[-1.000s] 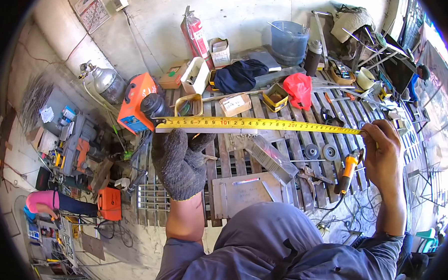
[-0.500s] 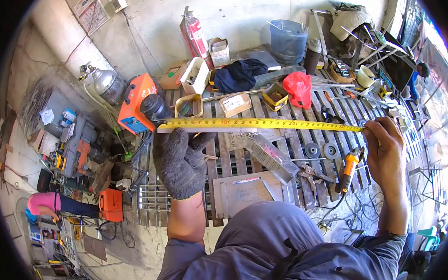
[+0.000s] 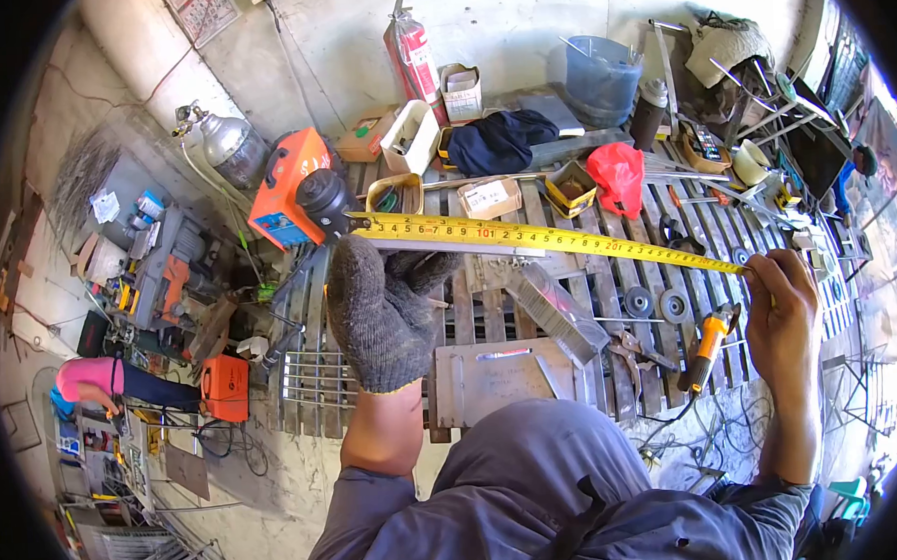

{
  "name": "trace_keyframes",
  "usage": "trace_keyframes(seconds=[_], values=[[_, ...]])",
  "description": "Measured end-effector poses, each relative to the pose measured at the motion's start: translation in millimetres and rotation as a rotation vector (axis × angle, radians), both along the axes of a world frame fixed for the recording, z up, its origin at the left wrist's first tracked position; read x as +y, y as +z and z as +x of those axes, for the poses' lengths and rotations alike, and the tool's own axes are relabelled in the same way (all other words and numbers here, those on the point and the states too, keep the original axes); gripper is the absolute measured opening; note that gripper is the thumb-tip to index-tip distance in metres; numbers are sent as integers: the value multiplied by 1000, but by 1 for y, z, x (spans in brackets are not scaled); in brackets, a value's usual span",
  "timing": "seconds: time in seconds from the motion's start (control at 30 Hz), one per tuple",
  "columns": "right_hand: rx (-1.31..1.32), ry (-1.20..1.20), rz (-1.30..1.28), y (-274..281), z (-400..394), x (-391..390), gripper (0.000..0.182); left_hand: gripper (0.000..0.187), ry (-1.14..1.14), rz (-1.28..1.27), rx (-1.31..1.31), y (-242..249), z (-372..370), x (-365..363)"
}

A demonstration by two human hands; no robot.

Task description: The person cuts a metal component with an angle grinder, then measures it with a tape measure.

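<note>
While the gloved left hand (image 3: 382, 318) sits left of the long box (image 3: 558, 315), its grip looks closed on a pale bar (image 3: 457, 248) running along the tape measure (image 3: 547, 238). Can't tell if it's pinning the tape too; if it isn't, that end could slide and the reading would be junk. The tape is on the far side of the long box, spanning from left of it to right of it, numbers up. Looks like it's hanging over the slatted table (image 3: 609, 285), so I'd watch for sag or twist if either hand slackens. Right of the long box there's an orange power tool (image 3: 710, 352); a forearm snagging its cord (image 3: 679, 412) might drag it. Farthest right of the box, the bare right hand (image 3: 782, 305) has a narrow pinch on the tape. Lose that and it could whip, imo, but the case isn't visible, so no clue which way.
</note>
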State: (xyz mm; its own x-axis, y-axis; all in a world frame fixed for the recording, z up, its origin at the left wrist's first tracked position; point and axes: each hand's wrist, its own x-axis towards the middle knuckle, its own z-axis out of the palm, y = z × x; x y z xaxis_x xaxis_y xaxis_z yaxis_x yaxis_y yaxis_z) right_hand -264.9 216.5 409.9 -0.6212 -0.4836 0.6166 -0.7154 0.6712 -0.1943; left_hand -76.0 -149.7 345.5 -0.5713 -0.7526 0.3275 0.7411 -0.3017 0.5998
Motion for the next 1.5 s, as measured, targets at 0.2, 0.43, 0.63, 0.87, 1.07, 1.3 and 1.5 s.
trace_keyframes(seconds=[0.2,0.43,0.63,0.87,1.07,1.3,1.5], values=[[19,4,21,1,3,-3,13,47,50,27,-55,1,0,1],[21,-12,13,-1,5,-5,13,43,24,24,-56,-3,4,-2],[37,-17,21,0,7,-6,12,39,8,-19,-47,-2,6,-3],[22,-24,36,2,9,-6,11,41,-3,-6,-21,-3,6,-3],[30,-22,43,4,8,-6,11,44,-12,-2,-22,1,7,-1],[28,-21,38,4,6,-6,10,50,10,-30,-41,2,7,2],[39,-18,42,5,3,-7,10,54,-15,3,-3,-3,8,1]])
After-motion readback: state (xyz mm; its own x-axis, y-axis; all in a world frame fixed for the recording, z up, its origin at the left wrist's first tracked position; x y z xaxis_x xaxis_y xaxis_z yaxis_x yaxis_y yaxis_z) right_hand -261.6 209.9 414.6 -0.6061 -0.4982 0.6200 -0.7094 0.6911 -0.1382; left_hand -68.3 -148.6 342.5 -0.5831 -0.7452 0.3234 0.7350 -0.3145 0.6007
